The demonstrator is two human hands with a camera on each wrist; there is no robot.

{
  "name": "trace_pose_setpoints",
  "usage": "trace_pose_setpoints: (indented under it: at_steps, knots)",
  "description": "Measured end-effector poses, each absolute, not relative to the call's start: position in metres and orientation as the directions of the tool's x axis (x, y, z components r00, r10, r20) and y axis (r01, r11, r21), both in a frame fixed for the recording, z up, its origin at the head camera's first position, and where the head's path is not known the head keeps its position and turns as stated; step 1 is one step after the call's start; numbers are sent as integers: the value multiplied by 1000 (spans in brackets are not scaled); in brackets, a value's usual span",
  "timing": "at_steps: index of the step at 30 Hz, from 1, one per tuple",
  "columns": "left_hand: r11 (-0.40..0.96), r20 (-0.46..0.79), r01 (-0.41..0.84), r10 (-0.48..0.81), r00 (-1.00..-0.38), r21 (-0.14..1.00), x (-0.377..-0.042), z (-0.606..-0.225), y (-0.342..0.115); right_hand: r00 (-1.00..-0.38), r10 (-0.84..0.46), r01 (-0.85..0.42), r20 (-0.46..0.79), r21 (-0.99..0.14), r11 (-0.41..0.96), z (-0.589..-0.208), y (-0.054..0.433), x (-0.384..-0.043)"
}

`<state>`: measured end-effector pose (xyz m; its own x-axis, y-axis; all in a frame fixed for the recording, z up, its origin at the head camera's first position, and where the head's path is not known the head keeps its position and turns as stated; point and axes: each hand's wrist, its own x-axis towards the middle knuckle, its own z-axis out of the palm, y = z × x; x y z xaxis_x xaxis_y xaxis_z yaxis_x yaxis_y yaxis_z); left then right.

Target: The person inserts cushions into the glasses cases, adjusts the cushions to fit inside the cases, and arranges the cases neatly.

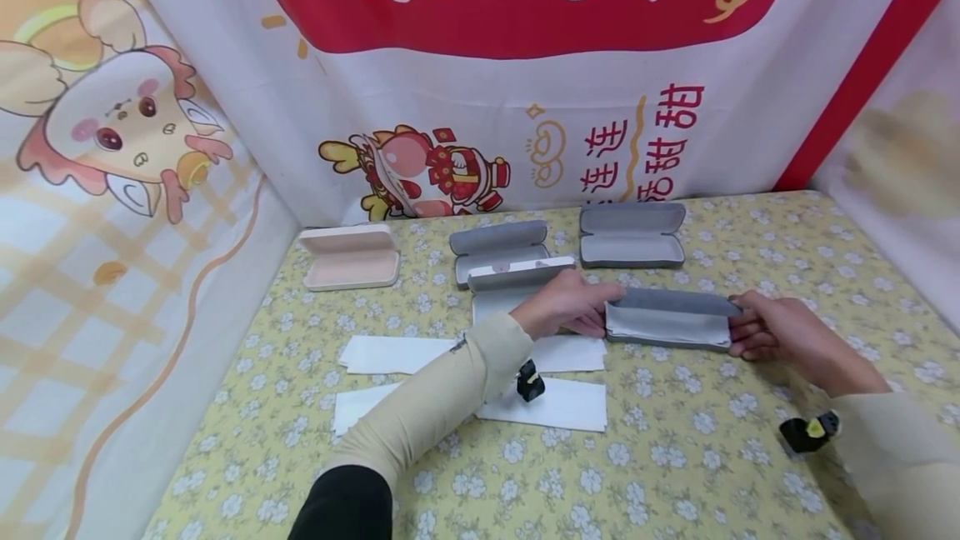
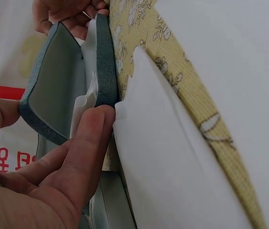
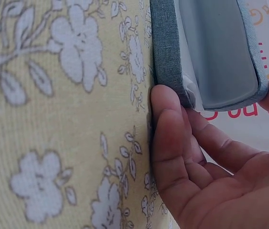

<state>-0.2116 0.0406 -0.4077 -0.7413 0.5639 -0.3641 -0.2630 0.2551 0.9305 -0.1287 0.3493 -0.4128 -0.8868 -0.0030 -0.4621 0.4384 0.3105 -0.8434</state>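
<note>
Cases (image 1: 669, 305) x5: 1 btwn L hand (image 1: 566, 302), R hand (image 1: 783, 332)

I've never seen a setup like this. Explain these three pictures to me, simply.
There is no robot, just a person's bare left hand and right hand. The wide picture comes from a camera on the head; the two closer ones come from a camera on each wrist. Both hands grip the ends of an open, oblong gray-blue fabric case with thin white sheet material inside. On the yellow floral tablecloth lie flat, oblong white sheets, plus a pale pink case, two gray cases and, partly behind the left hand, a case with a white patterned lid edge, all open.
</note>
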Motion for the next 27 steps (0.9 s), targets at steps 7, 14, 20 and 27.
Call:
trace_pose_setpoints:
  at_steps: [7, 14, 20, 27]
  knots:
    - [264, -376, -272, 560, -738, 926, -213, -410, 42, -889, 2, 439, -458, -850, 290, -415, 349, -127]
    - [329, -381, -227, 549, -744, 917, -214, -412, 45, -904, 28, 403, -427, -825, 397, -419, 348, -124]
    - [330, -397, -246, 545, -739, 911, -213, -409, 43, -901, 32, 410, -433, -824, 391, -419, 349, -123]
    - [333, -412, -262, 550, -726, 906, -214, -409, 37, -900, 20, 407, -435, -825, 391, -415, 356, -119]
